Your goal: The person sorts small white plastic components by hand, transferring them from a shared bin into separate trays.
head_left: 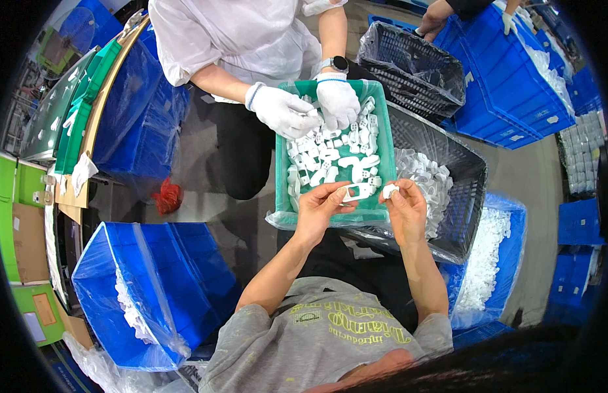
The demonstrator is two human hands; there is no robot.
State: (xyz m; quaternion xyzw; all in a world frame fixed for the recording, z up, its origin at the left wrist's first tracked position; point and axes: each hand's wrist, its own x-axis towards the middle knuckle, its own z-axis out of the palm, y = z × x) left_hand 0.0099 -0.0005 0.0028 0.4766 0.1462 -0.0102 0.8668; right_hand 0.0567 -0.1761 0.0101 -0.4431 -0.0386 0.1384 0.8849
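Over the green tray (281,171) of white plastic parts (too many to count), the left hand (317,208) pinches a flat white plastic piece (357,192); the right hand (405,208) pinches one small white part (389,190). Two gloved hands (284,110) opposite sort; blue lined crate (153,288) stands left.

parts (333,160) in tray (281,164), tray on basket (464,196)

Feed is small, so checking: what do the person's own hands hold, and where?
Each holds a small white plastic part by its edge in the fingertips: left hand, part; right hand, part, over the green tray.
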